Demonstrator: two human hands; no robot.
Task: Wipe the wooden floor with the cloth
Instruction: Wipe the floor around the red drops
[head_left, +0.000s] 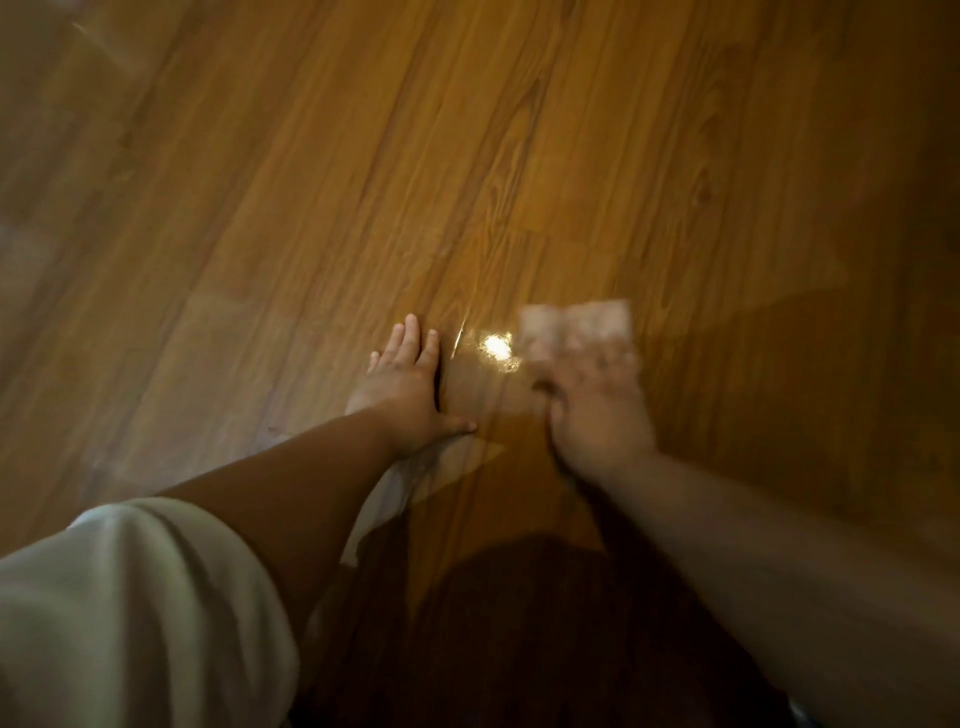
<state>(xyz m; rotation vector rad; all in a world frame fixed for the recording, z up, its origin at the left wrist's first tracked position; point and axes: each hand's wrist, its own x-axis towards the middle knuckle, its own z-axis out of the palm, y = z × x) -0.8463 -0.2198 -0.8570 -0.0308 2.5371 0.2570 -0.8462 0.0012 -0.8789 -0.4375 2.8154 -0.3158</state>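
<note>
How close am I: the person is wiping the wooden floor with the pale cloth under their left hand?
Not quite. The head view shows the cloth under the right hand, which is blurred. The left hand lies flat on the bare wooden floor, holding nothing.

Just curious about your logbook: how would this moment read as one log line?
step: wipe | left hand: flat on floor | right hand: on cloth, blurred | glare: between hands
</note>
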